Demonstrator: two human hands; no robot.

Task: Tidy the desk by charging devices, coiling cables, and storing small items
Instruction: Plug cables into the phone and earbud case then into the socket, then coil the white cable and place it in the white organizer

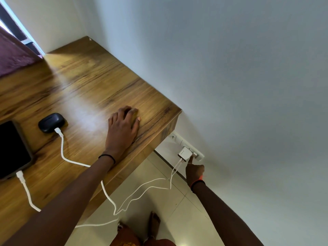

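A black earbud case lies on the wooden desk with a white cable plugged into it. At the left edge a dark tablet has a second white cable in its port. Both cables run off the desk's front edge to a white charger plugged into a wall socket strip below the desk. My left hand rests flat on the desk near its right end. My right hand reaches down, one finger pointing at the socket beside the charger.
A purple fabric surface borders the desk at the far left. White walls meet behind the desk. Pale floor tiles lie under it, with my bare feet near the dangling cables.
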